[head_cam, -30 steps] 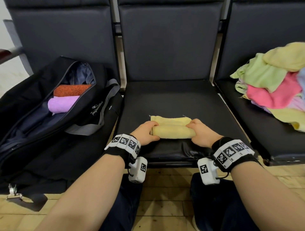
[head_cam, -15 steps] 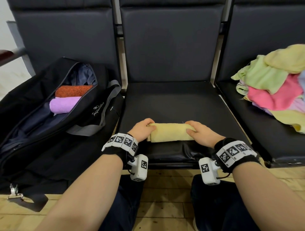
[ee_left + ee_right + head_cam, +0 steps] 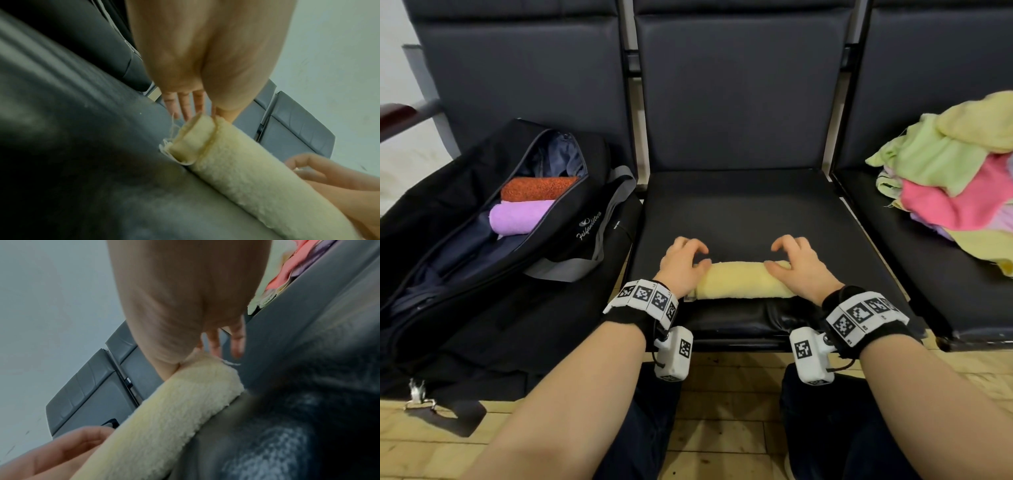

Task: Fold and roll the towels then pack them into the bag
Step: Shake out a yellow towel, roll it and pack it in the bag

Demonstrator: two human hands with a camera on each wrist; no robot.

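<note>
A rolled pale yellow towel [image 3: 743, 279] lies crosswise near the front edge of the middle black seat [image 3: 739, 205]. My left hand [image 3: 688, 257] rests on its left end and my right hand [image 3: 787, 255] on its right end. The heels and thumbs touch the roll; the fingers arch loosely past it, over the seat, without closing round it. The left wrist view shows the roll's spiral end [image 3: 191, 146] with a loose thread. In the right wrist view, the roll [image 3: 164, 415] lies under the palm. The open black bag [image 3: 589, 228] on the left seat holds an orange roll [image 3: 537, 188] and a purple roll [image 3: 520, 217].
A loose pile of green, pink and yellow towels [image 3: 955, 181] sits on the right seat. Seat backs rise behind all three seats. The bag's strap and metal clip [image 3: 417, 399] hang toward the wooden floor at the lower left.
The last flat strip of the yellow towel has been rolled up. Both hands then let go of their grip, and the fingers lifted and reached past the roll.
</note>
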